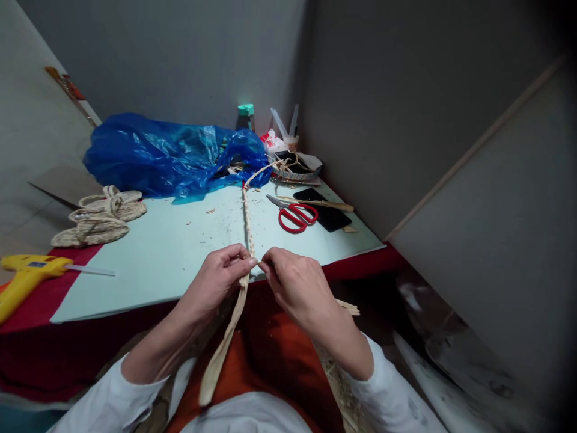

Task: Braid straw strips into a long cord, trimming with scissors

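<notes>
A pale braid of dried plant fibre [247, 219] runs from the back of the table toward me, down to the table's front edge. My left hand [220, 270] is closed on the near end of the braid, thumb and fingers pinching it. Close beside it, my right hand [293, 276] pinches a strand of the same fibre, its fingertips almost meeting the left thumb. From under the left hand a loose flat strip [224, 355] hangs down over my lap. Another strand end [348, 307] shows behind my right wrist.
Red-handled scissors [295, 215] lie by a black phone [331, 213] on the right. A blue plastic bag [153, 156] fills the back left. Woven slippers [101, 216] and a yellow glue gun [33, 270] sit at left. A basket-like tray [297, 174] stands at the back.
</notes>
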`<state>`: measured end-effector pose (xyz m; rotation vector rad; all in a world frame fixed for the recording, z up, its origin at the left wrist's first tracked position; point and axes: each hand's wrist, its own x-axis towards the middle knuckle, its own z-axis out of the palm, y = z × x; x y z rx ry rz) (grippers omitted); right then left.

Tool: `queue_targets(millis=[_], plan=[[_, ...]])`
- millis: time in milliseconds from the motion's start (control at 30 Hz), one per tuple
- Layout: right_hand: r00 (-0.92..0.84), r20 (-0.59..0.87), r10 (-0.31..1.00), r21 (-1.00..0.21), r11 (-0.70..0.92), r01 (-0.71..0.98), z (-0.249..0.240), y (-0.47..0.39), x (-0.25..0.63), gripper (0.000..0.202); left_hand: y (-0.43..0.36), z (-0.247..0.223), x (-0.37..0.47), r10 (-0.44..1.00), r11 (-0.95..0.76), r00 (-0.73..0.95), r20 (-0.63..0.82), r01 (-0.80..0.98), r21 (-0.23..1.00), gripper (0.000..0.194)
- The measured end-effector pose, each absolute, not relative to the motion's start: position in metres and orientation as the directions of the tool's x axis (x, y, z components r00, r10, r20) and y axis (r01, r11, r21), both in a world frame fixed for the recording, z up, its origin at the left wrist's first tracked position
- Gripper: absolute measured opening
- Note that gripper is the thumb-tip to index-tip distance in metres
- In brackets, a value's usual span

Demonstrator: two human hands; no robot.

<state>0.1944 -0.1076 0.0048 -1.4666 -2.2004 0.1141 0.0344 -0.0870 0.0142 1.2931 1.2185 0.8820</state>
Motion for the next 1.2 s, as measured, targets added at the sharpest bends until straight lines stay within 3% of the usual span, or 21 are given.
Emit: queue_targets(millis=[300, 633, 867, 1033, 1100, 1200], plan=[[-0.245, 0.417, 0.875, -0.371, 0.410, 0.833, 0.017, -0.118, 0.193, 0.011, -0.098, 0.009, 0.052, 0.996, 0.089, -0.017, -0.088, 0.044, 0.995, 0.020], [-0.039, 0.506, 0.862, -0.492, 0.325, 0.808, -0.004, -0.143, 0.164, 0.013, -0.108, -0.002, 0.061, 0.986, 0.164, -0.005, -0.166, -0.141, 0.976, 0.017], [-0.017, 0.664, 0.747, -0.434, 0.404, 0.806, -0.029, -0.143, 0.153, 0.019, -0.104, -0.005, 0.056, 0.964, 0.267, 0.070, -0.258, -0.286, 0.920, 0.025], [-0.126, 0.618, 0.776, -0.380, 0.436, 0.816, -0.012, -0.154, 0.166, 0.015, -0.107, 0.001, 0.053, 0.970, 0.241, 0.050, -0.236, -0.281, 0.929, 0.024], [-0.138, 0.593, 0.793, -0.419, 0.451, 0.788, 0.001, -0.154, 0.177, 0.019, -0.108, 0.004, 0.052, 0.975, 0.222, 0.049, -0.217, -0.256, 0.941, 0.023], [-0.103, 0.491, 0.865, -0.597, 0.420, 0.683, 0.012, -0.142, 0.188, 0.025, -0.107, 0.006, 0.050, 0.986, 0.166, 0.048, -0.160, -0.185, 0.969, 0.024]])
